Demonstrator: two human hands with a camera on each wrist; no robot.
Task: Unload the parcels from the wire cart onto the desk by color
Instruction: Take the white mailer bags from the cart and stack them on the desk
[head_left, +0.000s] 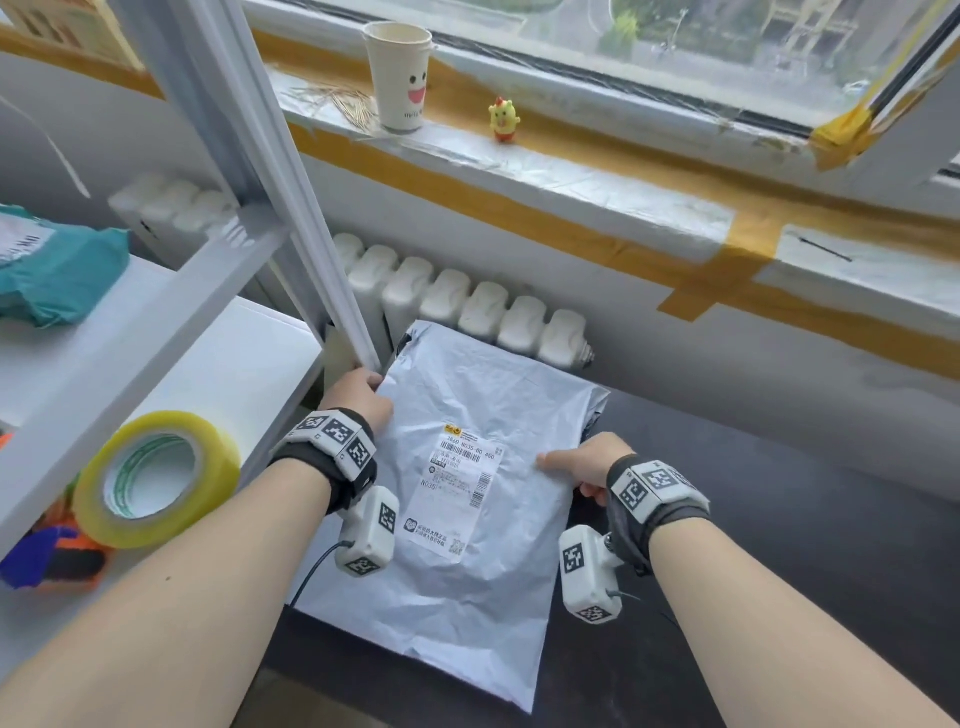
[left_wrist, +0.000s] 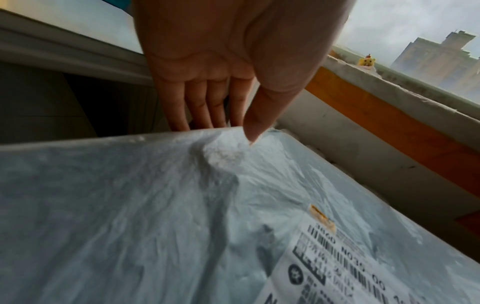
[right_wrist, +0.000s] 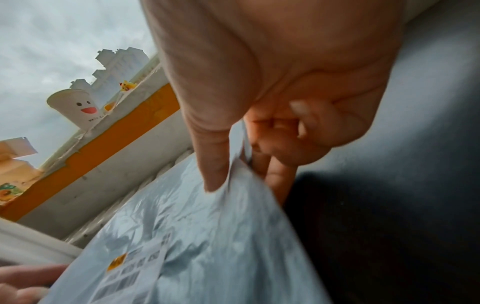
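A large pale grey parcel bag (head_left: 467, 499) with a white shipping label (head_left: 457, 493) lies over the dark desk (head_left: 779, 519) below the radiator. My left hand (head_left: 358, 397) grips its left edge, thumb on top (left_wrist: 255, 125) and fingers (left_wrist: 197, 109) underneath. At the right edge my right hand (head_left: 582, 465) pinches the bag (right_wrist: 207, 236), thumb (right_wrist: 213, 164) pressed on top and fingers curled beneath. A teal parcel (head_left: 52, 270) rests on the white shelf at the far left.
A yellow tape roll (head_left: 156, 478) sits on a white shelf (head_left: 156, 338) of the rack at left, whose upright (head_left: 291, 208) stands beside the bag. Behind are a white radiator (head_left: 467, 306), a paper cup (head_left: 400, 78) and a small yellow toy (head_left: 504, 119) on the windowsill.
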